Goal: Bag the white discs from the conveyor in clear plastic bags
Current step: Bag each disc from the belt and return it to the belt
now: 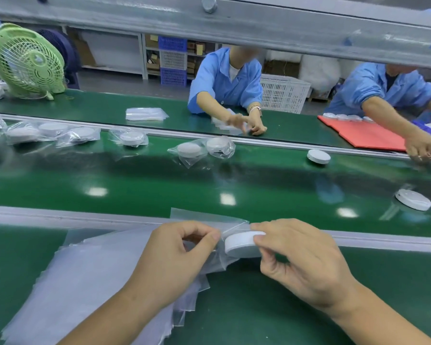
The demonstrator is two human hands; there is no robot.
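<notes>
The white disc looks to me like a light, rigid plastic puck with a smooth, rather slippery rim, so I would take it across the edge. My right hand does that now: thumb and curled fingers pinch its rim, just on the near side of the conveyor belt. My left hand pinches the lip of a clear bag between thumb and forefinger. The film is thin and limp, and I judge it needs holding at the lip to stay open. The disc's left edge sits at that mouth with film over it; how far in it is I cannot tell. The spare bags lie fanned on the near side of the belt, under my left forearm. Along the belt's far side, filled bags each hold one disc, and at least two bare discs lie on the belt.
</notes>
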